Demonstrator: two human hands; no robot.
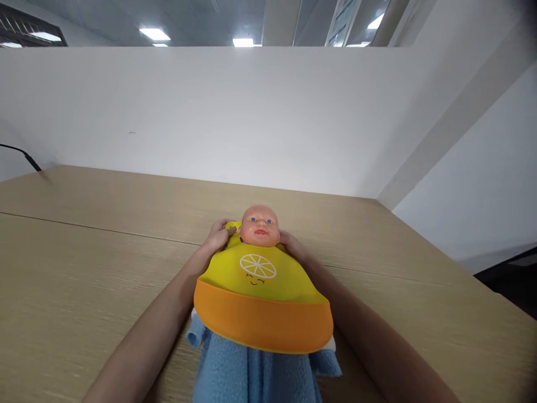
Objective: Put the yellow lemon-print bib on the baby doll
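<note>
A baby doll (pixel 260 224) in a blue fleece outfit (pixel 251 375) lies face up on the table. Over its chest spreads a yellow bib (pixel 226 267) with a lemon-slice print and an orange catch pocket (pixel 264 323). My left hand (pixel 218 235) pinches one neck strap of the bib, left of the doll's head. On the other side, my right hand (pixel 290 244) reaches in behind the head and neck; its fingers are mostly hidden, so I cannot tell what they hold.
The wooden table (pixel 104 268) has a seam running across it. A white wall (pixel 218 112) rises behind, with another at the right. A black cable (pixel 29 159) comes in at the far left, and a dark object (pixel 514 280) sits beyond the right edge.
</note>
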